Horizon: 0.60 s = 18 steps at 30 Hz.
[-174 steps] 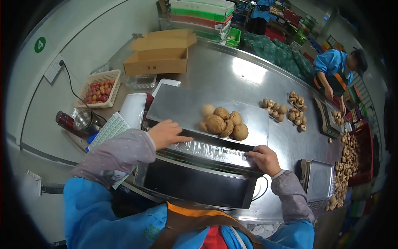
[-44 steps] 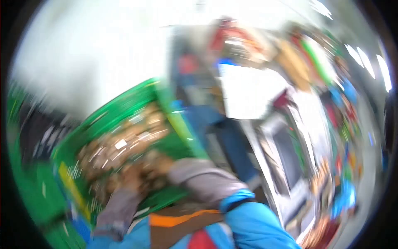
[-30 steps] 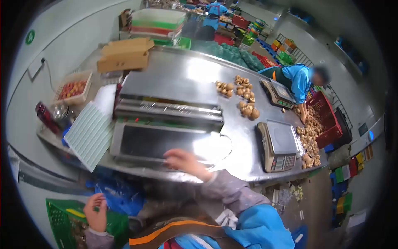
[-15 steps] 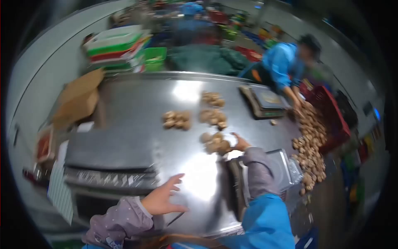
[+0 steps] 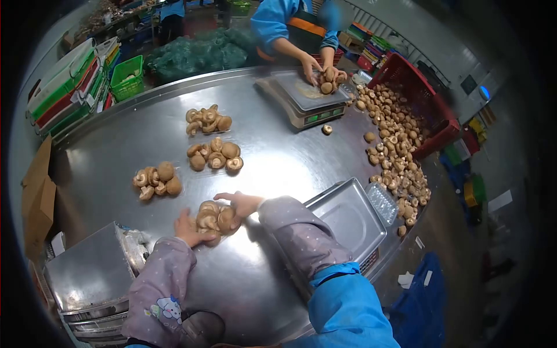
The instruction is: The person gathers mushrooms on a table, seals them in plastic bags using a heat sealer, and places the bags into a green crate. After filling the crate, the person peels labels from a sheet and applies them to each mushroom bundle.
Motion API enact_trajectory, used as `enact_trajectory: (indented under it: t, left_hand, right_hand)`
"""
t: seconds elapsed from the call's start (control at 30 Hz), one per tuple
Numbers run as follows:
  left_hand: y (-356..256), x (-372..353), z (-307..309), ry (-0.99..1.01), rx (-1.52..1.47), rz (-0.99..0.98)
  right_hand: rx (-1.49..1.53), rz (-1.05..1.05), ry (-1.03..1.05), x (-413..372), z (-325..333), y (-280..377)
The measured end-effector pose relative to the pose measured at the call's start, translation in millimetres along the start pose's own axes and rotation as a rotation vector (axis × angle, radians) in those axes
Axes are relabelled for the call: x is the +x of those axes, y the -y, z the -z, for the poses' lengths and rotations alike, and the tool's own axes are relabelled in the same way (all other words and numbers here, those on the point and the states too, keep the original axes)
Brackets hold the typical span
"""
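Both hands are around a tray of brown mushrooms (image 5: 212,219) on the metal table. My left hand (image 5: 188,228) grips its left side, thumb along the near edge. At the right side, my right hand (image 5: 241,203) touches the mushrooms with fingers curved over the far edge. Three more mushroom groups lie beyond: one (image 5: 156,181) to the left, one (image 5: 215,155) behind, one (image 5: 208,120) farthest away. To the right of my right forearm is a scale with a metal pan (image 5: 345,220); a clear plastic tray (image 5: 382,203) leans beside it.
Across the table (image 5: 272,197), a co-worker's hands (image 5: 322,72) hold mushrooms over another scale (image 5: 307,95). Loose mushrooms (image 5: 394,139) spill from a red crate (image 5: 415,98) at the right. A metal-topped device (image 5: 90,269), a cardboard box (image 5: 39,200) and a green basket (image 5: 127,78) are at the left.
The view has turned right. My left hand has moved from the bare tabletop to the nearest mushroom tray, which my right hand still touches. The co-worker's hands are now over the scale with mushrooms.
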<state>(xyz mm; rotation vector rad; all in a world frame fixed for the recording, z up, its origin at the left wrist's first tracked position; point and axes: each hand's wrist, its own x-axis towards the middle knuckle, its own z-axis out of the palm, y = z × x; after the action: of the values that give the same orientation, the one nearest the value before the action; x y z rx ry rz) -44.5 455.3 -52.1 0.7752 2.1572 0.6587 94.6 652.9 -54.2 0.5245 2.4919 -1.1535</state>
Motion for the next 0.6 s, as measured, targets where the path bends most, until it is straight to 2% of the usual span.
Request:
enact_trajectory:
  t: [0.03, 0.1, 0.17, 0.2, 0.23, 0.27, 0.4, 0.5, 0.57, 0.6]
  left_hand:
    - [1.2, -2.2, 3.0, 0.022, 0.062, -0.040]
    - [0.9, -10.0, 13.2, 0.024, 0.117, -0.070]
    - [-0.5, -31.3, 27.7, -0.083, 0.148, -0.186]
    - [-7.6, -50.1, 44.6, -0.098, 0.128, -0.195]
    - [-17.3, -69.1, 67.1, -0.123, 0.110, -0.190]
    - [-14.1, -84.4, 90.6, -0.122, 0.096, -0.215]
    - [23.0, -149.4, 197.7, -0.144, -0.090, -0.232]
    - [77.2, -176.2, 265.8, -0.210, 0.024, -0.164]
    - [112.7, -186.5, 297.4, -0.182, 0.111, -0.127]
    - [132.9, -191.3, 311.8, -0.195, 0.112, -0.123]
  right_hand:
    - [-0.003, 0.006, 0.002, -0.5, 1.1, 5.5]
    - [0.157, 0.095, 0.138, -5.6, 7.9, 17.2]
    - [0.173, 0.282, 0.054, -8.4, 3.2, 20.4]
    - [0.234, 0.300, 0.040, -18.8, 8.0, 36.7]
    - [0.271, 0.309, 0.043, -34.7, 16.3, 75.2]
    - [0.191, 0.446, -0.037, -40.8, 17.0, 100.6]
    - [0.288, 0.024, 0.098, -74.6, 13.6, 264.2]
    - [0.394, 0.130, 0.116, -41.8, -38.2, 319.5]
    - [0.480, 0.165, 0.150, -12.7, -71.5, 342.4]
    - [0.492, 0.115, 0.216, 2.1, -88.1, 358.7]
